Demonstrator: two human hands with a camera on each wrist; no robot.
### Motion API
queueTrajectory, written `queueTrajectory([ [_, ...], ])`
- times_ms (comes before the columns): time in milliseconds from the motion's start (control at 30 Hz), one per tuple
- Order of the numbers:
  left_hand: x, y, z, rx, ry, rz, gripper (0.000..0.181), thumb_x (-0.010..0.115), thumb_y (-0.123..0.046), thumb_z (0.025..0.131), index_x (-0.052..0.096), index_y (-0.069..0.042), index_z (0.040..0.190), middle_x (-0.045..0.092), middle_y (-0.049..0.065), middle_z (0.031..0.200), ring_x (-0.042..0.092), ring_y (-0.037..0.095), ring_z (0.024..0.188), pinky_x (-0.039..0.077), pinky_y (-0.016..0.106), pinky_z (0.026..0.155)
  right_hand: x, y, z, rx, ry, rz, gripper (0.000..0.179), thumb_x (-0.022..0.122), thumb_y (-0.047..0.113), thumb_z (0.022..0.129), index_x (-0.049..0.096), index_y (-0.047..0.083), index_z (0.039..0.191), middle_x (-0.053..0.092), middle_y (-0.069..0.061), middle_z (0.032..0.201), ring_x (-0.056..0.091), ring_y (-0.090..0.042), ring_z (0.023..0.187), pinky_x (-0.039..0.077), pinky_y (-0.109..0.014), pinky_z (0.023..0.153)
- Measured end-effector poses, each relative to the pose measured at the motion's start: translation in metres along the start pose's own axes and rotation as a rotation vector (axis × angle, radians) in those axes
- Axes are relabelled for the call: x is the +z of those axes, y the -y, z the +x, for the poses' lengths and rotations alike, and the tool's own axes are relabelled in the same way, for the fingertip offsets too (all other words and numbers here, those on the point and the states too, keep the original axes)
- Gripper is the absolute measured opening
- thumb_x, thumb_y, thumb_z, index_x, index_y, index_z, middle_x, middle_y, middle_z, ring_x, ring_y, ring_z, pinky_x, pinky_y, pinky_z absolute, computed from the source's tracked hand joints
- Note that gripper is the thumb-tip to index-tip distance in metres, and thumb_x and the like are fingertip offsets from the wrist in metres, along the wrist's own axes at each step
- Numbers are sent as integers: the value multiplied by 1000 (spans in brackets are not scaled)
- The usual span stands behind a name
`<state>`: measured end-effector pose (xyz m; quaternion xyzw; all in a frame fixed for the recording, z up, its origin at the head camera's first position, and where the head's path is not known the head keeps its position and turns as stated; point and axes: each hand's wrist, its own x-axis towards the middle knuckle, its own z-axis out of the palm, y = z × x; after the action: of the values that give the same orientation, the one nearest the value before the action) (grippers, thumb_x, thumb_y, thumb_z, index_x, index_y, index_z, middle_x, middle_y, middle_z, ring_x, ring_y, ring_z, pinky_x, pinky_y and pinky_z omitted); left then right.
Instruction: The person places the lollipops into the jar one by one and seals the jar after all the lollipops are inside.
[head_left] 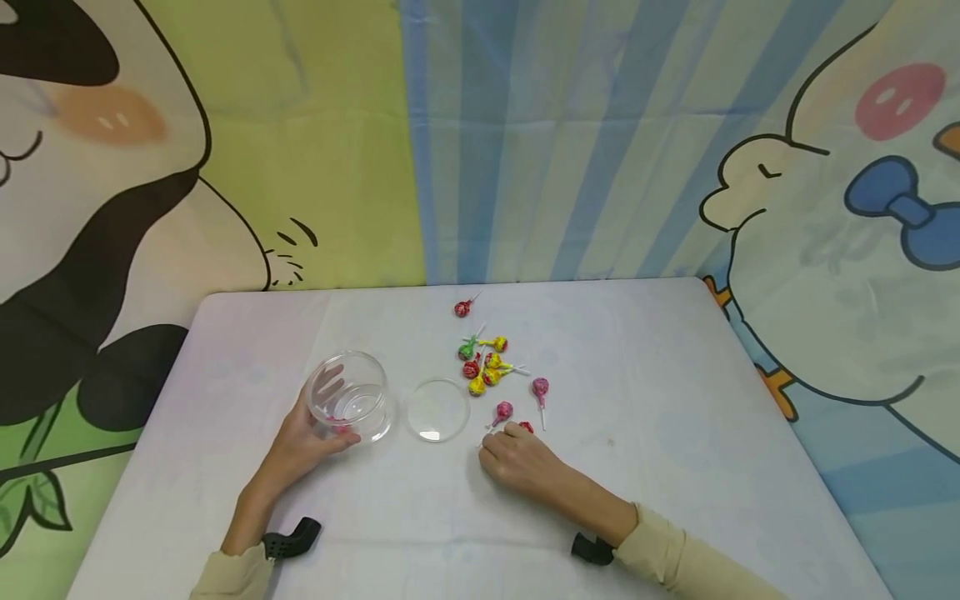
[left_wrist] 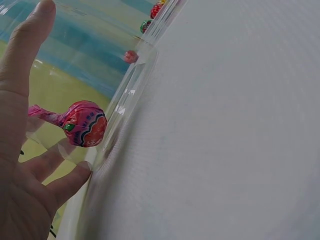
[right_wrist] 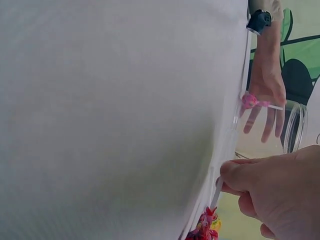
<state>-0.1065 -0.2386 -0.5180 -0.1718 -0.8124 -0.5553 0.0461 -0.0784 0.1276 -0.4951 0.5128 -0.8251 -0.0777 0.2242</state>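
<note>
My left hand [head_left: 300,442] grips a clear round jar [head_left: 378,417] from its left side, thumb near and fingers behind. Inside the jar lies a pink lollipop [left_wrist: 86,124], seen through the wall in the left wrist view. My right hand [head_left: 521,458] pinches the white stick of a red lollipop [right_wrist: 202,227] low over the table; its red head [head_left: 527,427] shows just past the knuckles in the head view. Close to those fingers lies a pink lollipop [head_left: 504,410], and a purple-pink lollipop [head_left: 540,387] is a little farther right.
A clear round lid [head_left: 437,410] lies flat between the jar and the right hand. Farther back is a cluster of yellow lollipops [head_left: 491,377], with red and green ones among them. One red lollipop [head_left: 462,309] lies alone near the rear edge of the white table [head_left: 637,358].
</note>
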Motion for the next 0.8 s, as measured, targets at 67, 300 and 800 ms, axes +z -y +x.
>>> queueTrajectory([
  [67, 0, 0, 0, 7, 0, 3, 120, 88, 2, 62, 16, -21, 155, 37, 20, 152, 42, 7, 138, 31, 4, 105, -3, -3, 0, 30, 19, 35, 18, 78, 15, 80, 65, 11, 92, 65, 3, 84, 58, -9, 74, 39, -22, 67],
  [300, 1, 1, 1, 2, -1, 1, 119, 89, -1, 62, 18, -23, 155, 38, 20, 151, 43, 6, 137, 31, 4, 105, -20, -20, 4, 190, 84, 282, 22, 73, 13, 85, 62, 11, 104, 65, 3, 97, 52, -10, 81, 33, -20, 66],
  [800, 1, 5, -1, -49, -4, 51, 122, 89, 0, 61, 16, -25, 155, 38, 15, 153, 42, 38, 135, 29, 3, 105, -47, -41, 28, 476, -227, 789, 12, 73, 2, 81, 66, 6, 91, 72, -2, 81, 67, -9, 75, 57, -24, 66],
])
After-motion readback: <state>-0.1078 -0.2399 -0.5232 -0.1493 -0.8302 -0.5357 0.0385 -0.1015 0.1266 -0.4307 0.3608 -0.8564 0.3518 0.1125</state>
